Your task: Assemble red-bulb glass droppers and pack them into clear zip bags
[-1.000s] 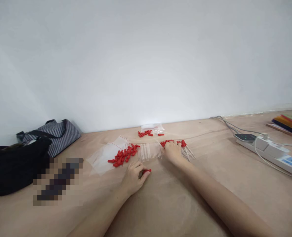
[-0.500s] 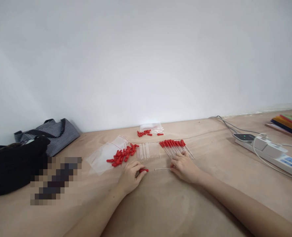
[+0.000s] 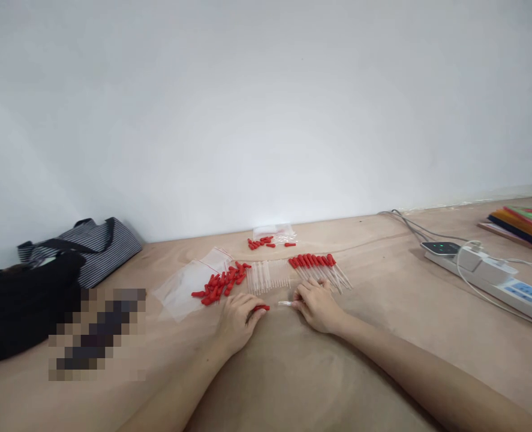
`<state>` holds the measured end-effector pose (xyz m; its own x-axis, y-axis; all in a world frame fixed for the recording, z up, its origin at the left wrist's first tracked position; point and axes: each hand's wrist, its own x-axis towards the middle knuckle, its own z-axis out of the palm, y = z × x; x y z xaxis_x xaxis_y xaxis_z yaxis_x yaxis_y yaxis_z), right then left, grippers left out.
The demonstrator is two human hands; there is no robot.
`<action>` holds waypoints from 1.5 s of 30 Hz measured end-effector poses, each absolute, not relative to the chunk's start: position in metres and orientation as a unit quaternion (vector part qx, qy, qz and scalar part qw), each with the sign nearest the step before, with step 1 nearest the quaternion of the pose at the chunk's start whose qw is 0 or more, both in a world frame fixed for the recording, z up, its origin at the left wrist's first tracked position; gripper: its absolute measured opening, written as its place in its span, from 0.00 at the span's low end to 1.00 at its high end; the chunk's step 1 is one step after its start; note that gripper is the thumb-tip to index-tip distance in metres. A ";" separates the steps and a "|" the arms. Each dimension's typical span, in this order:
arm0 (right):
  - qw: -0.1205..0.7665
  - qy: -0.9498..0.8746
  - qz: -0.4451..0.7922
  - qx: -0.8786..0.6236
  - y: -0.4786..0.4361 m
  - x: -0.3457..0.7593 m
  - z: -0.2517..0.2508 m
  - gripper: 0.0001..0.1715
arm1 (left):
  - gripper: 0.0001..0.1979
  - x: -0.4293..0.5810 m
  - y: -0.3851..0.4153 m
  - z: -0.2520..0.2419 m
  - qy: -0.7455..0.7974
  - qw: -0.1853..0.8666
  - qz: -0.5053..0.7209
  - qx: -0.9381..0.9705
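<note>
A pixel mosaic [image 3: 97, 335] blanks out whatever lies beside the black bag [image 3: 18, 306], and we lose part of that bag off the left edge. The right edge clips the power strip [image 3: 495, 279] and the coloured sheets [image 3: 524, 219], and both forearms run off the bottom. The left hand [image 3: 239, 318] covers most of the red cap [image 3: 261, 308]. The clear tube [image 3: 285, 303] at the right hand [image 3: 317, 306] is too thin for us to tell pinched from merely touched.

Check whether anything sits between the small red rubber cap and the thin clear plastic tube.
Nothing visible does: only bare tan tabletop separates the small red rubber cap in the left hand from the thin clear plastic tube in the right hand.
</note>
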<state>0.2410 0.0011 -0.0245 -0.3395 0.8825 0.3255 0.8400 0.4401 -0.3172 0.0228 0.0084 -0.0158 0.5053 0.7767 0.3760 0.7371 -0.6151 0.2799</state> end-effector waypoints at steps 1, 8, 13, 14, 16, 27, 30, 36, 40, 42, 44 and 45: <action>0.248 -0.814 0.045 -0.523 0.000 0.240 -0.025 0.03 | 0.07 0.023 0.008 -0.016 0.441 0.043 0.238 0.864; 0.323 -0.820 0.050 -0.470 -0.006 0.235 -0.029 0.07 | 0.08 0.028 0.005 -0.017 0.468 0.043 0.237 0.850; 0.314 -0.830 0.030 -0.460 -0.007 0.233 -0.030 0.09 | 0.09 0.031 0.004 -0.017 0.469 0.052 0.238 0.849; 0.309 -0.832 0.027 -0.461 -0.008 0.232 -0.029 0.09 | 0.09 0.032 0.003 -0.017 0.468 0.055 0.240 0.849; 0.297 -0.834 0.023 -0.464 -0.009 0.231 -0.027 0.08 | 0.09 0.033 0.002 -0.017 0.463 0.057 0.246 0.849; 0.289 -0.854 0.027 -0.432 -0.011 0.230 -0.027 0.07 | 0.10 0.037 0.001 -0.019 0.438 0.043 0.268 0.857; 0.281 -0.864 0.009 -0.417 -0.010 0.232 -0.027 0.09 | 0.08 0.037 -0.001 -0.018 0.429 0.046 0.265 0.862; 0.268 -0.876 -0.039 -0.399 -0.007 0.235 -0.029 0.10 | 0.08 0.036 -0.004 -0.017 0.405 0.043 0.252 0.878; 0.257 -0.878 -0.054 -0.401 -0.007 0.235 -0.029 0.11 | 0.07 0.037 -0.004 -0.017 0.394 0.026 0.255 0.883; 0.260 -0.876 -0.053 -0.404 -0.008 0.235 -0.028 0.12 | 0.07 0.038 -0.005 -0.017 0.392 0.015 0.259 0.883; 0.270 -0.873 -0.043 -0.404 -0.009 0.234 -0.027 0.11 | 0.08 0.039 -0.006 -0.015 0.387 0.008 0.263 0.884; 0.275 -0.871 -0.037 -0.405 -0.010 0.233 -0.026 0.11 | 0.08 0.039 -0.007 -0.015 0.384 0.006 0.266 0.884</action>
